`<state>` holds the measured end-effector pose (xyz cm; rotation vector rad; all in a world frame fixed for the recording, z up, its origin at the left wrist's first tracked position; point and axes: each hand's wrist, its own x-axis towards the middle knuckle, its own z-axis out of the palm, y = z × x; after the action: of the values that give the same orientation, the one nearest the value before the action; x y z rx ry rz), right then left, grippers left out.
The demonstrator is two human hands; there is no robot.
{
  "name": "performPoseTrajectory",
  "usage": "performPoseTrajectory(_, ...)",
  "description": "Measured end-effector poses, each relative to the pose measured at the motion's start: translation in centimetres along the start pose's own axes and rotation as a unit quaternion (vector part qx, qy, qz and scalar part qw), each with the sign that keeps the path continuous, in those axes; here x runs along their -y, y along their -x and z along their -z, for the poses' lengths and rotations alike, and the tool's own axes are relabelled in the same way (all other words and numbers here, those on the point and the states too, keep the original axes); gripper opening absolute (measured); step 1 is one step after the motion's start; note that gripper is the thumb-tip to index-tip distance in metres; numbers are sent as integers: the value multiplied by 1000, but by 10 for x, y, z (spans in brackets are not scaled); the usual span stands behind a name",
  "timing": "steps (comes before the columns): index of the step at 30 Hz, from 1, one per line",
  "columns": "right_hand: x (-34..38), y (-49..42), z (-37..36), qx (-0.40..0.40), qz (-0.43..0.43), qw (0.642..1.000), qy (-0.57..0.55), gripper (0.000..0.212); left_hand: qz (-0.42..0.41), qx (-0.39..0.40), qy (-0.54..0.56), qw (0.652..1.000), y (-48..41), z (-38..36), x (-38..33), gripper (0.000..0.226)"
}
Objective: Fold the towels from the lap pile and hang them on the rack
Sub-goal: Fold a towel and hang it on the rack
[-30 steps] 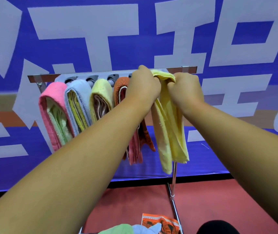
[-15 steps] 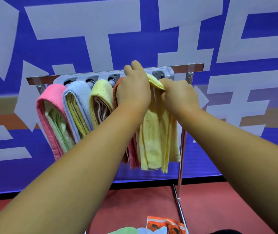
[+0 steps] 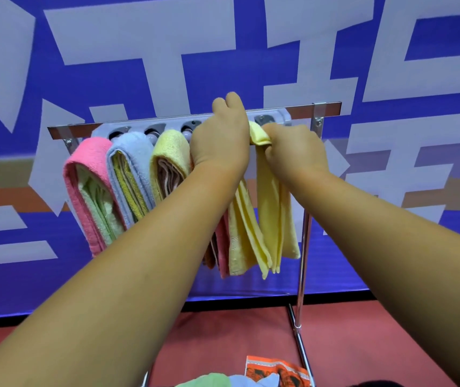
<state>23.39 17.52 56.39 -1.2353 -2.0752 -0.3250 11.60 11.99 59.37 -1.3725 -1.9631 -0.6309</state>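
Observation:
A folded pale yellow towel (image 3: 269, 216) hangs over an arm near the right end of the rack (image 3: 329, 106). My left hand (image 3: 220, 138) lies over the towel's top on its left side, fingers curled over the rack's back. My right hand (image 3: 293, 149) pinches the towel's top fold. Further left on the rack hang a pink towel (image 3: 83, 185), a light blue towel (image 3: 128, 155) and a yellow towel (image 3: 170, 149), each folded over other towels. Orange and pink towels (image 3: 220, 247) show below my left forearm. The lap pile (image 3: 223, 379) peeks in at the bottom edge.
The rack's chrome upright (image 3: 302, 263) and foot stand on a red floor (image 3: 362, 344). A blue banner with large white characters (image 3: 223, 51) fills the wall behind. An orange printed cloth (image 3: 276, 371) lies by the rack's foot.
The yellow towel has gone from hanging loose in both hands to draped over the rack arm. Both hands shifted slightly left and now sit on its top fold.

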Motion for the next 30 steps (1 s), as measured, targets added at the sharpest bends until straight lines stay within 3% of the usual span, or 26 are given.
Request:
performPoseTrajectory(5,-13,18,-15,30,9,999,23,24,-22,80,7,997,5,-10,1,39)
performPoseTrajectory(11,-17,22,-22,23,-5,1000,11,21,-6,84,85,993,13,-21,-4,30)
performPoseTrajectory(17,-16,37,-37,18,-80,987,-141,13,64,107,161,979,38,-34,-2,39)
performPoseTrajectory(21,-15,57,-62,79,-146,958,-233,7,77,166,183,966,66,-54,0,31)
performPoseTrajectory(26,-13,83,-90,126,-168,921,-329,18,113,256,185,942,103,-92,8,33)
performPoseTrajectory(30,-11,96,-103,142,-153,916,-344,13,95,293,166,937,121,-113,15,38)
